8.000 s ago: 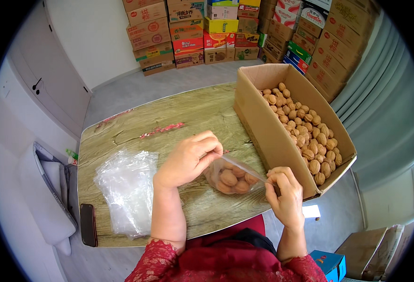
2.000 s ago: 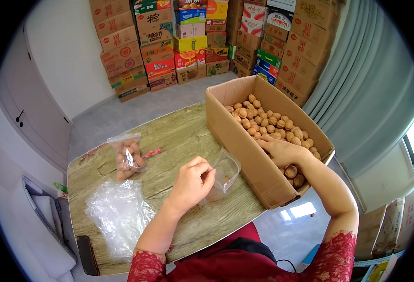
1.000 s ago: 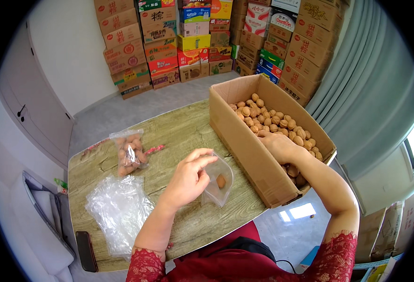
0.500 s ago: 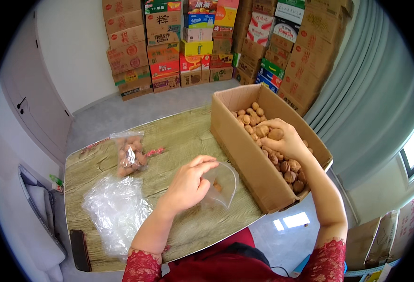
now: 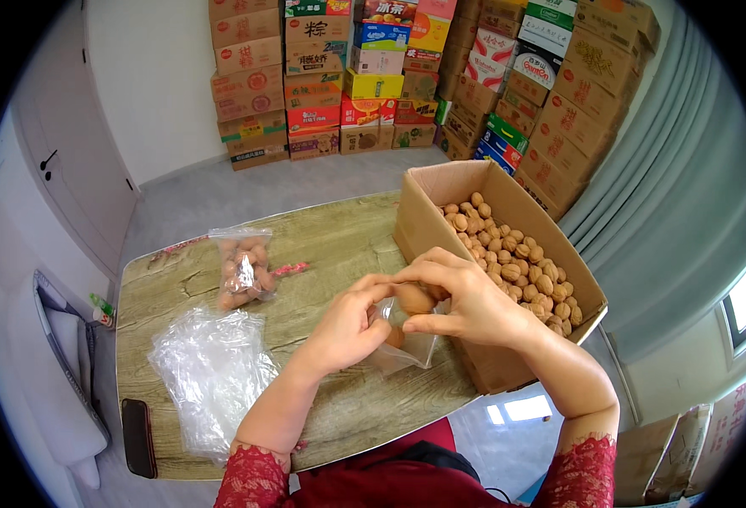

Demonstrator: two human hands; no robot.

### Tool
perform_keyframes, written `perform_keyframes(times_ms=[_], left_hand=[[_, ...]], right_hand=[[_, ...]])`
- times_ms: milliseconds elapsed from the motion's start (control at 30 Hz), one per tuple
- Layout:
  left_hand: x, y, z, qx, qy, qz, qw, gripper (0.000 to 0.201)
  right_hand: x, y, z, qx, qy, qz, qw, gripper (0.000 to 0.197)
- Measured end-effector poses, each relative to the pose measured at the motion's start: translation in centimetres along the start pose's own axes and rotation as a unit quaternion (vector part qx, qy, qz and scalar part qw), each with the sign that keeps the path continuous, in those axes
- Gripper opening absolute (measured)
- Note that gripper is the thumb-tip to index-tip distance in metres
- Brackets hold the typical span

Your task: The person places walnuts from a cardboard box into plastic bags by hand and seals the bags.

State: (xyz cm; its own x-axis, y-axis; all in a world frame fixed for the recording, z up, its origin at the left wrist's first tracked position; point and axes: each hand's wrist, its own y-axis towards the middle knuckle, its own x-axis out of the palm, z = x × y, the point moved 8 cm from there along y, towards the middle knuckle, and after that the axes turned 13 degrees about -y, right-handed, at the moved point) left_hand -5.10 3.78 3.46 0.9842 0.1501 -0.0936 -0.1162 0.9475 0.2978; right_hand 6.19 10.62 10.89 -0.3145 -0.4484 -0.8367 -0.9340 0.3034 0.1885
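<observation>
My left hand (image 5: 348, 326) is closed on the rim of a clear plastic bag (image 5: 407, 354), with a walnut or so showing inside. Over the mouth of that bag, my right hand (image 5: 466, 300) grips walnuts (image 5: 414, 298) between thumb and fingers; how many is hidden by the fingers. The two hands nearly touch. Just right of them stands an open cardboard box (image 5: 441, 245) holding many loose walnuts (image 5: 521, 267).
A filled bag of walnuts (image 5: 244, 269) lies on the wooden-patterned table (image 5: 331, 237). Nearer are a pile of clear bags (image 5: 212, 381) and a dark phone (image 5: 138, 438) at the table's left edge. Stacked cartons (image 5: 314, 85) line the far wall.
My right hand has come out of the box, carrying walnuts leftward to the bag's mouth. My left hand still holds the bag. The view has shifted slightly.
</observation>
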Motion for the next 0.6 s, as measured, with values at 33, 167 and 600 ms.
perform_keyframes(times_ms=[33, 167, 600], left_hand=[[0.1, 0.0, -0.2, 0.001, -0.002, -0.002, 1.0, 0.043], [0.2, 0.0, -0.6, -0.019, -0.035, 0.007, 0.999, 0.045], [0.9, 0.2, -1.4, -0.012, -0.116, -0.006, 0.993, 0.048]], right_hand=[[0.5, 0.1, -0.2, 0.001, -0.014, -0.016, 1.0, 0.053], [1.0, -0.1, -0.8, -0.075, -0.097, 0.039, 0.992, 0.048], [-0.1, -0.3, -2.4, -0.177, -0.176, 0.193, 0.949, 0.024]])
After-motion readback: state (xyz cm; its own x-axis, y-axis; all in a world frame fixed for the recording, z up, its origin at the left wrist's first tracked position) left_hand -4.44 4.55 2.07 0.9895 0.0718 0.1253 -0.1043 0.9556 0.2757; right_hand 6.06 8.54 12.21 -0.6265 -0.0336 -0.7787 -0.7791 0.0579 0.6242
